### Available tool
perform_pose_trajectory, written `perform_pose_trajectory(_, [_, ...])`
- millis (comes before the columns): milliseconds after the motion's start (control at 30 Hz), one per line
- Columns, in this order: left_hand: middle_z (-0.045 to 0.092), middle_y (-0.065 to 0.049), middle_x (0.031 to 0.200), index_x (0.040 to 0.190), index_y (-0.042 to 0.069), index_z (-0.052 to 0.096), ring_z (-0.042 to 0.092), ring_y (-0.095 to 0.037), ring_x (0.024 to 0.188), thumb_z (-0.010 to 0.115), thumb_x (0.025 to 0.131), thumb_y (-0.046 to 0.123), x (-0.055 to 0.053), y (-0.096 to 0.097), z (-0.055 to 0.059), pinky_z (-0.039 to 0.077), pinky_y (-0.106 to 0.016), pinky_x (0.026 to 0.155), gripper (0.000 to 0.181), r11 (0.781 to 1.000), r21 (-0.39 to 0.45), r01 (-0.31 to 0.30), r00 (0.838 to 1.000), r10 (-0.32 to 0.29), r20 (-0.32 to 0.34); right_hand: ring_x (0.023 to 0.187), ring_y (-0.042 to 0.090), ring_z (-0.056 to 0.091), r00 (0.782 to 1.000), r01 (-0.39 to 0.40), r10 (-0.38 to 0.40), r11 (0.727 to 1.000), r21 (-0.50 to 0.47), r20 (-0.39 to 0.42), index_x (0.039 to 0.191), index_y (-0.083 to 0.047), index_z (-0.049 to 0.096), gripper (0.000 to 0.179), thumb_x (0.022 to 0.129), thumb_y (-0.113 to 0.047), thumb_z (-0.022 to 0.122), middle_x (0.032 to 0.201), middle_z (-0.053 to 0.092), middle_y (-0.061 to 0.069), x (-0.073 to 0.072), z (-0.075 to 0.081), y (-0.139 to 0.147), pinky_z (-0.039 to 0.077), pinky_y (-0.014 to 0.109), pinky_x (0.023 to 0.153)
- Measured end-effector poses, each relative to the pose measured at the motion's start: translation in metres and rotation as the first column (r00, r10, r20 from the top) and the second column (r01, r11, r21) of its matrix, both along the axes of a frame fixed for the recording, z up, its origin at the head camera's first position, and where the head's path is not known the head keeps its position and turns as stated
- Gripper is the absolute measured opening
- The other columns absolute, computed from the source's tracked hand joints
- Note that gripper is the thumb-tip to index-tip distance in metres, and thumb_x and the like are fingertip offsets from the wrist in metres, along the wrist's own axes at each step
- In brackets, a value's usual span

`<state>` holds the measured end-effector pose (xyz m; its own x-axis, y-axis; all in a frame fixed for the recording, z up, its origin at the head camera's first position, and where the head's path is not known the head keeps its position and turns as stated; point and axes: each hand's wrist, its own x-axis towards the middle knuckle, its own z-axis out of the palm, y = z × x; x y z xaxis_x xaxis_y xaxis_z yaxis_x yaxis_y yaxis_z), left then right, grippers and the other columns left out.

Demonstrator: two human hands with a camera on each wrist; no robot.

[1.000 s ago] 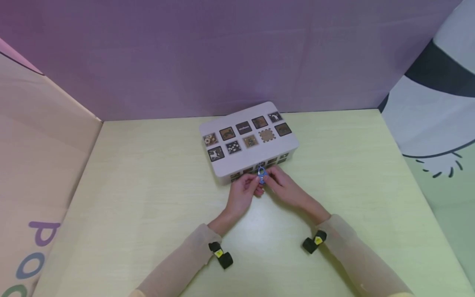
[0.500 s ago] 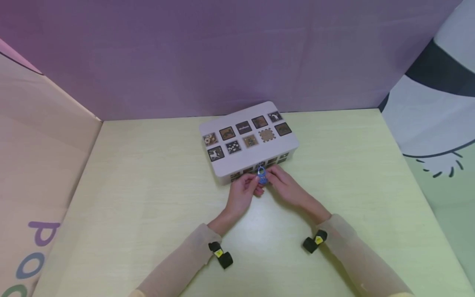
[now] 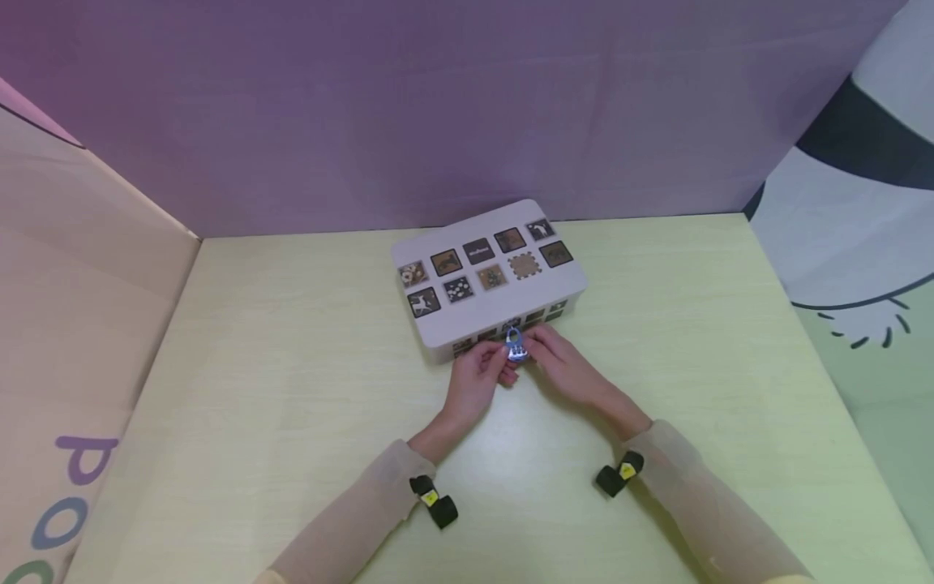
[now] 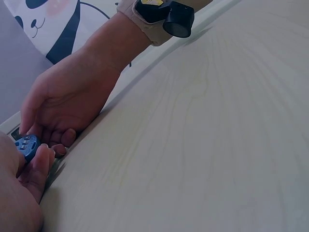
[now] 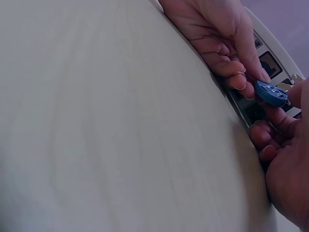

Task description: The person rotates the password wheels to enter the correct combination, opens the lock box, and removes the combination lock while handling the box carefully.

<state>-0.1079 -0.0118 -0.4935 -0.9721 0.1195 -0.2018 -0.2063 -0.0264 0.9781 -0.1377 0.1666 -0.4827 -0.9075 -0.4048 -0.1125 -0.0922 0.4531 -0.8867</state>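
A small blue combination padlock (image 3: 516,349) with a row of number dials hangs at the front side of a white tin box (image 3: 489,272). Its shackle is up against the box's metal clasp (image 5: 296,78). My left hand (image 3: 476,381) pinches the left edge of the padlock between thumb and fingers. From the other side, my right hand (image 3: 565,369) pinches its right edge with thumb and forefinger. In the right wrist view the padlock (image 5: 271,93) lies face up between both sets of fingertips. The left wrist view shows the dials on the padlock (image 4: 27,146), partly covered by the left hand.
The box has a lid printed with square pictures and stands askew near the back edge of the pale wooden table (image 3: 306,365). A purple wall (image 3: 409,113) rises right behind it. Printed panels border the table on the left and right.
The padlock's dial face has tipped upward between the fingers, so its silvery dials now show in the head view. Both hands and the box have stayed nearly in place.
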Motion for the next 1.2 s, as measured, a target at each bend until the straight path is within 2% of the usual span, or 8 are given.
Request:
perform_pose_trajectory(300, [0.071,-0.024,0.098,0.116,-0.01,0.063,0.066,-0.01,0.071,0.057,0.105,0.005,-0.0002,0.0003,-0.0012,0.066,-0.025,0.072,0.02,1.0,0.013,-0.004,1.0,0.004,-0.005,0.102,0.024,0.058,0.999,-0.014,0.012,0.999,-0.046,-0.031,0.114,0.001,0.057,0.016,0.108,-0.011,0.048,0.109,0.061,0.014,-0.0005,-0.0029,0.0025,0.054,0.042,0.097])
perform_pose_trajectory(533, [0.071,-0.024,0.098,0.115,-0.011,0.063,0.066,-0.01,0.071,0.056,0.105,0.005,0.0006,0.0004,-0.0007,0.066,-0.026,0.072,0.02,1.0,0.009,-0.004,1.0,0.004,-0.017,0.096,0.019,0.056,0.998,-0.029,0.025,0.998,-0.059,-0.061,0.11,0.001,0.057,0.011,0.106,-0.008,0.05,0.105,0.059,0.012,-0.0001,-0.0042,0.003,0.054,0.028,0.088])
perform_pose_trajectory(633, [0.071,-0.022,0.097,0.115,-0.011,0.063,0.066,-0.01,0.071,0.056,0.105,0.005,0.0006,0.0005,-0.0012,0.066,-0.026,0.072,0.02,1.0,0.007,-0.002,1.0,0.002,-0.02,0.095,0.018,0.055,0.997,-0.027,0.024,0.998,-0.053,-0.067,0.11,0.001,0.057,0.011,0.106,-0.008,0.05,0.104,0.059,0.012,0.0003,-0.0037,0.003,0.054,0.027,0.086])
perform_pose_trajectory(1200, [0.071,-0.025,0.099,0.115,-0.011,0.063,0.068,-0.013,0.073,0.058,0.105,0.006,0.0008,0.001,0.0001,0.066,-0.027,0.073,0.02,1.0,0.007,-0.006,1.0,0.006,-0.013,0.1,0.021,0.056,0.995,-0.057,0.056,0.998,-0.016,-0.08,0.11,0.0,0.056,0.011,0.108,-0.009,0.05,0.107,0.059,0.011,0.0002,-0.0031,0.0047,0.055,0.037,0.094])
